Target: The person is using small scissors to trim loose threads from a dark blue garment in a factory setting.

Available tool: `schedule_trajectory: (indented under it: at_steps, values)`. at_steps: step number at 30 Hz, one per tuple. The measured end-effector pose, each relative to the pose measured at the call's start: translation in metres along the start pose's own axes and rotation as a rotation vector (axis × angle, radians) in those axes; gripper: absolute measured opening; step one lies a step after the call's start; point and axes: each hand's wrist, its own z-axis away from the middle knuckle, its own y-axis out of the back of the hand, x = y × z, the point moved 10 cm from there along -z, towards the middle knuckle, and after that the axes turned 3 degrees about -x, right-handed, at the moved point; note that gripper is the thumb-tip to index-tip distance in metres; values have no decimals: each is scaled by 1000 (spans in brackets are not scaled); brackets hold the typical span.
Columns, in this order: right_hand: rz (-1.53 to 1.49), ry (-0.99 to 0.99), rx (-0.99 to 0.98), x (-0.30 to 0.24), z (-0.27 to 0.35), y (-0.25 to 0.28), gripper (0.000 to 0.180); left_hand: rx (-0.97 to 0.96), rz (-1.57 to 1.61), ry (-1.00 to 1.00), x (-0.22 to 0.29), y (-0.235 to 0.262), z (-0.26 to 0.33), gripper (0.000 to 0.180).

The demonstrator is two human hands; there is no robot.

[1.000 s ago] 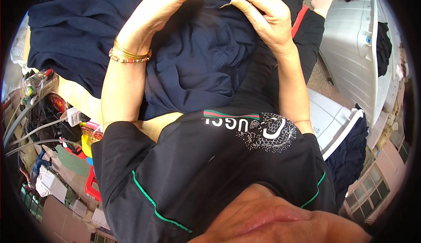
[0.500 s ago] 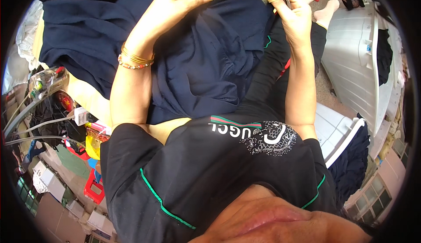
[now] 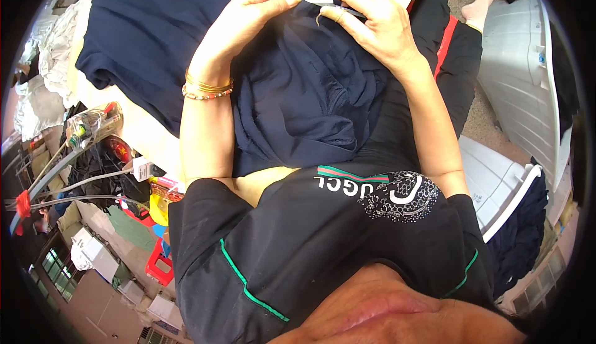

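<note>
A pair of thread snips (image 3: 321, 1) is in my right hand (image 3: 382, 27), its pale blades pointing left with the tips slightly apart. They reach almost to the fingertips of my left hand (image 3: 245, 21). There the thumb and forefinger come together in a pinch, and what lies between them is too small to make out. A short bit of thread seems to hang by my right thumb. Beneath both hands a large navy cloth (image 3: 292, 102) spreads in loose folds over my lap and the table.
A pale table edge (image 3: 115, 102) runs along the left, with a clear container (image 3: 93, 124), cables and a white plug (image 3: 142, 169) by it. A red plastic basket (image 3: 159, 264) is lower left. White plastic bins (image 3: 518, 77) and dark cloth (image 3: 518, 245) stand on the right.
Half a second ago both hands stretched a dark band of cloth between them. My right hand has since moved left, bringing the snips' blades close to my left fingertips.
</note>
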Motion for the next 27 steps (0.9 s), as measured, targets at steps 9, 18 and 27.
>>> schedule_trajectory:
  at_steps: [9,18,27]
  values:
    - [-68,-50,18,25,5,-11,27,-63,43,10,-1,1,-8,20]
    - [-361,-228,142,41,27,17,22,57,-87,117,2,-22,9,12]
    - [-496,-458,331,117,110,98,28,-310,-915,-6,170,19,-65,21]
